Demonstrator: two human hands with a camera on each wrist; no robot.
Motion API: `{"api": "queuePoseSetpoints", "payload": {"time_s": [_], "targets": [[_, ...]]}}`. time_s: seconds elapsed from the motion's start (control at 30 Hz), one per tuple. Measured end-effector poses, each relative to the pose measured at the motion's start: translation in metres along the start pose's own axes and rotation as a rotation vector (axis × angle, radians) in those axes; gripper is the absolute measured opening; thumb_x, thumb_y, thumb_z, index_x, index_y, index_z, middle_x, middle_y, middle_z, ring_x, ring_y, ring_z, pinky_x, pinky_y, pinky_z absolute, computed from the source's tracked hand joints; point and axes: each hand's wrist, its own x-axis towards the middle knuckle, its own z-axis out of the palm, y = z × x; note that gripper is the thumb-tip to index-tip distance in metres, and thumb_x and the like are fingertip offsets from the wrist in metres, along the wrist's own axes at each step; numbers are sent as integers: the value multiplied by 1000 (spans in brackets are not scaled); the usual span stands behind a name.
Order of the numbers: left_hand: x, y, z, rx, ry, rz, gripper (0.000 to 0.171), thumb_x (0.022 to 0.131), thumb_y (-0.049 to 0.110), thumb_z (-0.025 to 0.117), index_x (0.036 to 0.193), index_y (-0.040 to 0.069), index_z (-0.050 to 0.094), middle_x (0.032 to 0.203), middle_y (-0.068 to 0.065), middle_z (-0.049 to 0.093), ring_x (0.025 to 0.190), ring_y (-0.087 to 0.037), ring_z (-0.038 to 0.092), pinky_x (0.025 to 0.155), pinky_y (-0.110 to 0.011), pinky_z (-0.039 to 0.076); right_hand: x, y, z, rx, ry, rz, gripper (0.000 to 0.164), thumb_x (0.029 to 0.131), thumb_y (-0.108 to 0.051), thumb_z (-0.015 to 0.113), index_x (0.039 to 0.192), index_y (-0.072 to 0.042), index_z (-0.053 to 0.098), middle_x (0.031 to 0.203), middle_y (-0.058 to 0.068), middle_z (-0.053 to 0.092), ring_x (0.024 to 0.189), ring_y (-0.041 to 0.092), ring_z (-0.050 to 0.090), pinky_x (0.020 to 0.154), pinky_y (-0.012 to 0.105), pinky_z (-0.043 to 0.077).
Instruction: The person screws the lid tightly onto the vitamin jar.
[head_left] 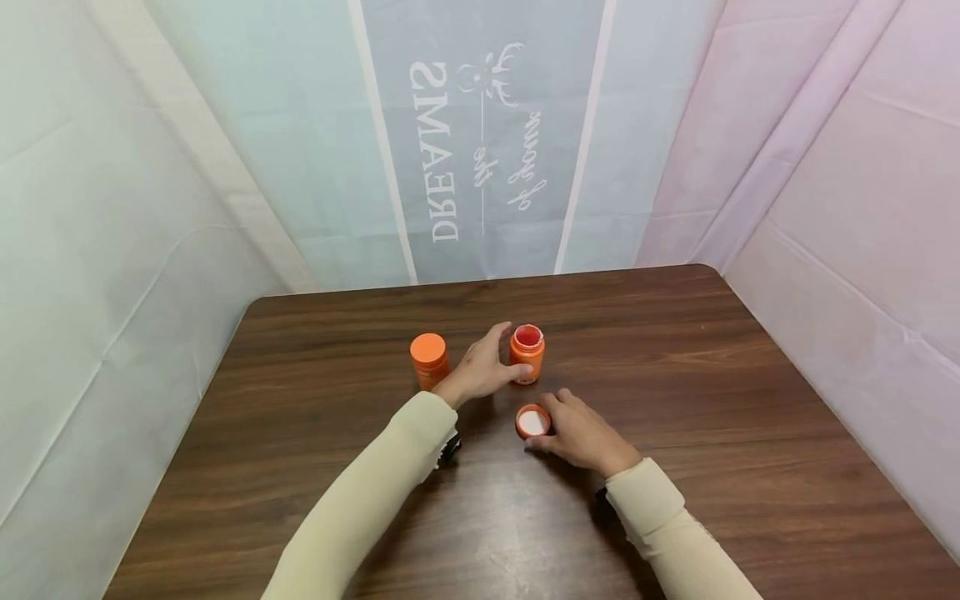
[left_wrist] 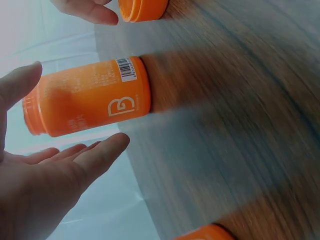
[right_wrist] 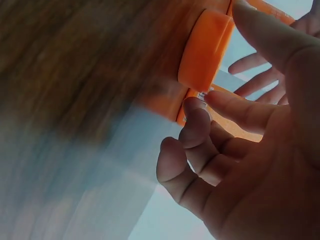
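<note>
An uncapped orange bottle (head_left: 527, 358) stands upright, its open mouth and red inside showing in the head view. My left hand (head_left: 483, 367) reaches around it; in the left wrist view the thumb (left_wrist: 22, 82) and fingers (left_wrist: 102, 155) lie on either side with gaps to the bottle (left_wrist: 95, 97). Nearer me, an orange screw cap (head_left: 533, 422) rests upside down on the table, white liner upward. Around this cap (right_wrist: 206, 50) my right hand (head_left: 581, 432) is loosely spread, thumb and index fingertips right at its rim, the other fingers relaxed and bent.
A second orange bottle (head_left: 429, 360), capped, stands to the left, close by my left wrist. All of it is on a dark wood table (head_left: 660, 367) with rounded far corners. Pale fabric walls (head_left: 315, 150) enclose the back and both sides.
</note>
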Motion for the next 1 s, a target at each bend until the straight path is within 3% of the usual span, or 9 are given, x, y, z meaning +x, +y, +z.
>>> {"api": "queuePoseSetpoints", "payload": {"time_s": [0.3,0.57,0.83,1.0], "targets": [[8,-2,4,-1,34,50,70,91,23,77,149,6,41,143,-11,54,133,-26,50,108,-43,40,0,-3,2,-56,-24,4,50,84,-24,83,119,4,60,103,13,56,93,27,59,82,44,52],[9,-4,7,-47,48,66,58,94,16,72,144,4,45,138,-12,57,128,-25,55,103,-39,46,-1,-1,-2,-4,-24,45,49,82,-25,85,114,2,58,96,8,54,83,20,55,77,41,51],[-5,-10,3,-34,36,121,57,95,15,71,144,5,43,139,-12,56,129,-26,54,105,-40,45,0,4,-10,108,18,5,44,73,-13,87,96,-4,50,82,3,54,71,15,53,65,34,49],[-17,-13,-2,-16,24,161,56,95,15,70,143,5,44,137,-11,57,129,-25,54,105,-40,44,-4,6,-16,173,22,-31,46,69,-3,86,95,-5,48,78,2,56,68,14,53,62,32,48]]}}
